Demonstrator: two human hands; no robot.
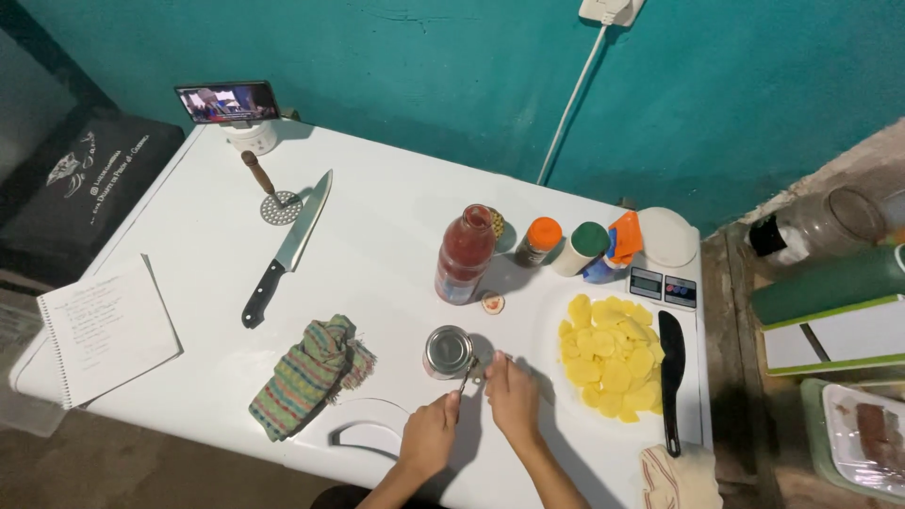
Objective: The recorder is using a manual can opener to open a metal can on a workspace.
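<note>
A silver tin can lies on its side on the white tabletop, just in front of my hands. My left hand grips a small metal tool whose tip points at the can's edge. My right hand rests beside it with fingers curled, touching the tool's tip next to the can. A small round lid lies just beyond the can, near an open red sauce bottle.
A plate of yellow potato slices and a black spatula sit at the right, by a kitchen scale and spice jars. A striped cloth, kitchen knife, masher, notebook and propped phone lie left.
</note>
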